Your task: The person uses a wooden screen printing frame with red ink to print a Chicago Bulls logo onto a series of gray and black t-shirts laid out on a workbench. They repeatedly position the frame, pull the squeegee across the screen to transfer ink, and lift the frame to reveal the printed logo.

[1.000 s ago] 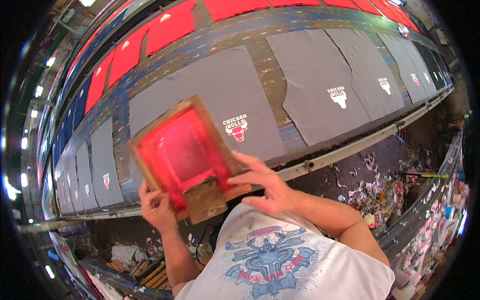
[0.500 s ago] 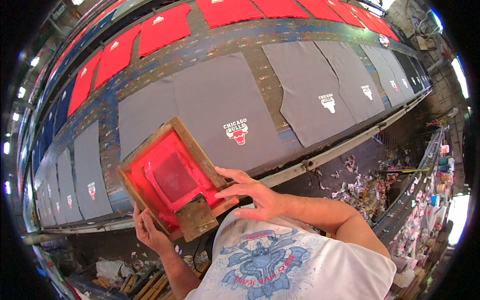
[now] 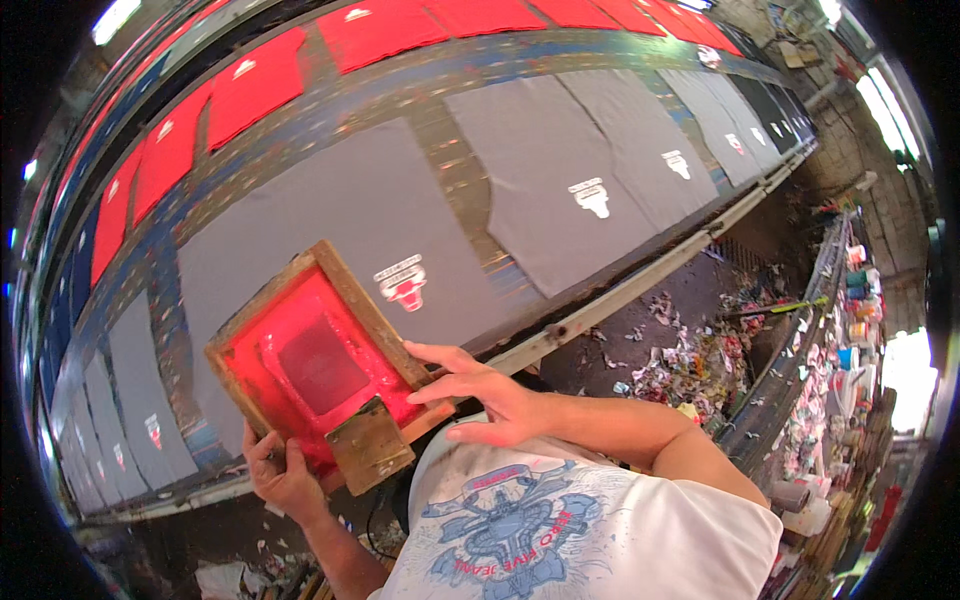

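A wooden screen-printing frame [image 3: 358, 318] is tilted in my hands at the near edge of the long table [image 3: 455, 165]. Red ink coats its mesh around a darker rectangular window. Across its near end leans a squeegee [image 3: 370, 447] with a worn wooden handle; its blade is hidden. My left hand [image 3: 285, 478] grips the frame's near left side. At the near right corner, my right hand [image 3: 485, 395] holds the edge with fingers spread along it. Just beyond the frame lies a grey fabric panel [image 3: 320, 190] bearing a white and red bull-head print [image 3: 405, 287].
More grey panels [image 3: 540, 150] with white prints lie to the right, and red panels [image 3: 385, 35] line the far side. A metal rail [image 3: 620, 300] edges the table. Scraps [image 3: 670, 375] litter the floor at right, near a shelf of containers [image 3: 850, 355].
The view has shifted, so the table and panels sit farther left in it. The frame has come closer to the red and white print. Both hands keep their hold.
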Demonstrator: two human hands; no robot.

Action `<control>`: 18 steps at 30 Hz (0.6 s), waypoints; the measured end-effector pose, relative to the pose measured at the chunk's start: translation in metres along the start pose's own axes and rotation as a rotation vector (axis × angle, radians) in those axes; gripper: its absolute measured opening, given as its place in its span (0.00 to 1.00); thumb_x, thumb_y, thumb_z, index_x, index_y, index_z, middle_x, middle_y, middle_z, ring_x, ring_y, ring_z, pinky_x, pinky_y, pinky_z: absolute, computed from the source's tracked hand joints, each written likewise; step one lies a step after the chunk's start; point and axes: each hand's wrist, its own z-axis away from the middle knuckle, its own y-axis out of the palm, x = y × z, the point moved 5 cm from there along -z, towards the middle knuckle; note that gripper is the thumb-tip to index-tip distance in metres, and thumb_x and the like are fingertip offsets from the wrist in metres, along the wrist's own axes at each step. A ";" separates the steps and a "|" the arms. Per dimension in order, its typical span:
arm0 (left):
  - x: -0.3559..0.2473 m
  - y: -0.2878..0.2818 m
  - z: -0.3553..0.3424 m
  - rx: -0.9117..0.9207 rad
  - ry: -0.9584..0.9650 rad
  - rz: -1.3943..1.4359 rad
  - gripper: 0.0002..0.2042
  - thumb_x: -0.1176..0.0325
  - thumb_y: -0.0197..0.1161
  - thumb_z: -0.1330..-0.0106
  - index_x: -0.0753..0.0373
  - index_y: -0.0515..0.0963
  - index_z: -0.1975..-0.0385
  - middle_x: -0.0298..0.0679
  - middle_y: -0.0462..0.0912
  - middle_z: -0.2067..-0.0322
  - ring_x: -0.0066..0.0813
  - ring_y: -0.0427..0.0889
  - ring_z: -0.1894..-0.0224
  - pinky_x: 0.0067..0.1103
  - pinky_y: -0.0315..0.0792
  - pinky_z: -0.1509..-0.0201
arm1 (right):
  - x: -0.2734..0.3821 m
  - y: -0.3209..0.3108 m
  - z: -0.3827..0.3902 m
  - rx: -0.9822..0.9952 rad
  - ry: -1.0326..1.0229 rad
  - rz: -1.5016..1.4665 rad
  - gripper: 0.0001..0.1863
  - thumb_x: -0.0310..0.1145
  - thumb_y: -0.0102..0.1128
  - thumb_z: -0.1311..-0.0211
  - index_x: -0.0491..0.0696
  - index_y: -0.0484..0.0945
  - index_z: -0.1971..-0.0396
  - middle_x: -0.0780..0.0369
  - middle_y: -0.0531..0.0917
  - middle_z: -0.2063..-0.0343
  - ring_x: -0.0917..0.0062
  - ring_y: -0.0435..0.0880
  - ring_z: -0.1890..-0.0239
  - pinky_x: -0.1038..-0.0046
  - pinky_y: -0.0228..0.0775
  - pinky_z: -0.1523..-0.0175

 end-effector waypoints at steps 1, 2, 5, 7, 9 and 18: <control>-0.004 0.015 0.001 0.000 0.022 0.010 0.18 0.96 0.63 0.30 0.66 0.83 0.47 0.58 0.69 0.16 0.43 0.82 0.24 0.36 0.77 0.21 | -0.001 -0.011 0.004 -0.011 -0.019 0.021 0.34 0.39 0.77 0.26 0.52 0.82 0.23 0.42 0.56 0.10 0.48 0.60 0.11 0.48 0.54 0.12; -0.010 0.029 0.002 -0.005 0.043 0.014 0.19 0.96 0.63 0.30 0.66 0.83 0.47 0.57 0.69 0.16 0.43 0.81 0.24 0.36 0.77 0.21 | -0.002 -0.024 0.009 -0.041 -0.040 0.031 0.34 0.38 0.76 0.26 0.51 0.81 0.22 0.42 0.57 0.11 0.48 0.62 0.11 0.48 0.55 0.12; -0.033 0.087 0.010 -0.021 0.071 -0.030 0.19 0.96 0.63 0.30 0.66 0.83 0.47 0.57 0.69 0.16 0.44 0.80 0.22 0.37 0.77 0.20 | -0.007 -0.079 0.031 -0.097 -0.029 0.019 0.34 0.34 0.76 0.28 0.46 0.81 0.23 0.40 0.59 0.12 0.48 0.58 0.09 0.48 0.48 0.10; -0.053 0.139 0.019 -0.014 0.113 -0.081 0.19 0.96 0.63 0.30 0.66 0.83 0.47 0.57 0.69 0.16 0.45 0.79 0.22 0.37 0.77 0.20 | -0.012 -0.125 0.050 -0.167 -0.021 0.000 0.32 0.36 0.74 0.25 0.42 0.81 0.24 0.42 0.61 0.13 0.52 0.60 0.10 0.51 0.49 0.10; -0.072 0.202 0.032 -0.008 0.105 0.032 0.19 0.95 0.64 0.31 0.66 0.84 0.47 0.57 0.70 0.17 0.45 0.79 0.21 0.37 0.77 0.20 | -0.013 -0.179 0.072 -0.220 -0.022 0.027 0.32 0.37 0.74 0.24 0.42 0.81 0.24 0.42 0.62 0.13 0.55 0.60 0.10 0.53 0.49 0.09; -0.128 0.469 0.100 0.088 0.154 -0.008 0.11 0.89 0.70 0.30 0.65 0.87 0.56 0.54 0.74 0.20 0.26 0.89 0.42 0.20 0.83 0.51 | -0.020 -0.393 0.192 -0.458 0.155 0.085 0.30 0.37 0.73 0.27 0.40 0.85 0.29 0.46 0.68 0.15 0.59 0.65 0.13 0.54 0.53 0.11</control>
